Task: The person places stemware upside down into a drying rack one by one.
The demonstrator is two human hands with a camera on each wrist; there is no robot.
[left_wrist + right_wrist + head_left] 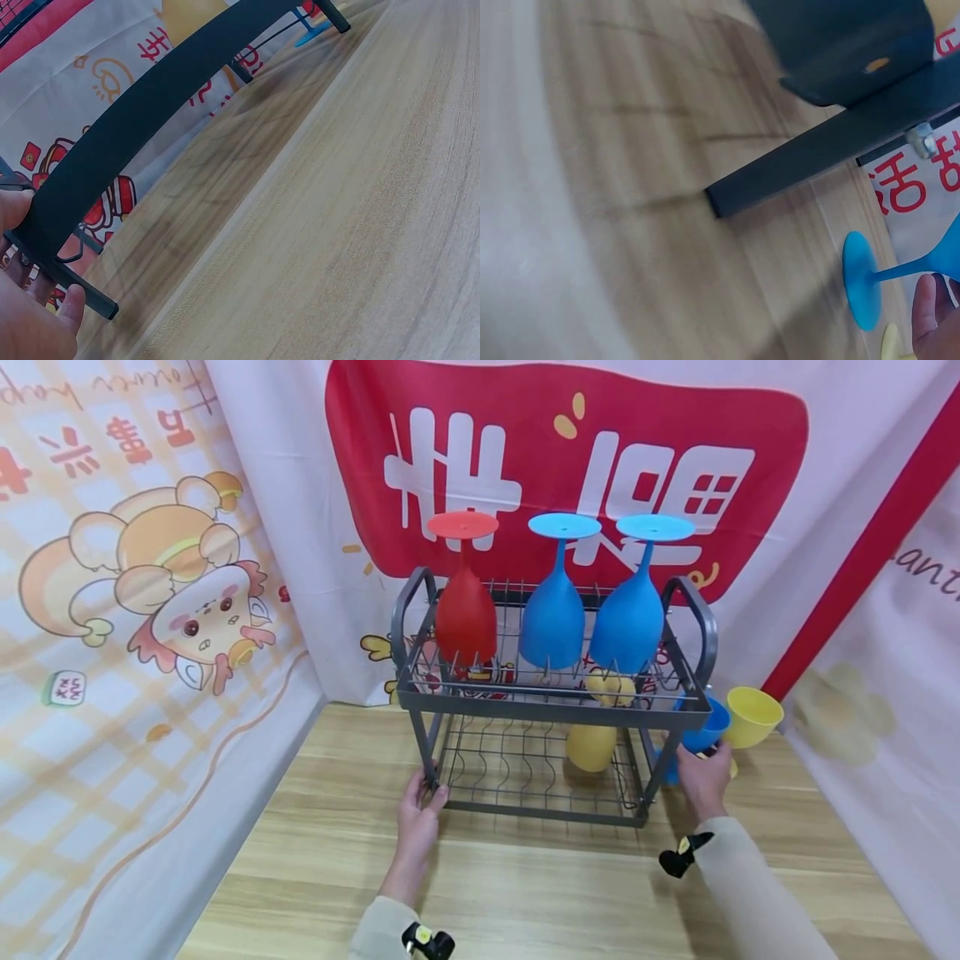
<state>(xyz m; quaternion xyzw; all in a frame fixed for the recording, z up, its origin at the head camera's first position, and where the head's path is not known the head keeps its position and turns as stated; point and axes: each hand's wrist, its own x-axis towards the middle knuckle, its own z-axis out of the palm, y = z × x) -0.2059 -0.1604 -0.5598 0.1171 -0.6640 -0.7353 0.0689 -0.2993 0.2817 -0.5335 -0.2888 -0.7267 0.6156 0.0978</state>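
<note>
A dark two-tier dish rack point(525, 706) stands on the wooden table. My left hand point(416, 818) holds its lower left front corner, with thumb and fingers about the leg point(86, 292). At the rack's right side, my right hand point(705, 777) grips a blue plastic goblet point(711, 725), bowl upward; the rack and hand hide part of it. Its round foot point(862, 281) shows in the right wrist view. Just beyond is a yellow goblet point(753, 717), bowl upward. On the top tier, a red goblet point(467, 618) and two blue goblets point(552, 622) point(627, 622) stand upside down.
A yellow goblet point(592, 747) is upside down on the right part of the lower tier, partly behind the upper rail. Printed cloth hangs behind the rack point(570, 460) and at the left point(150, 568). Bare wooden tabletop point(540, 885) lies in front of the rack.
</note>
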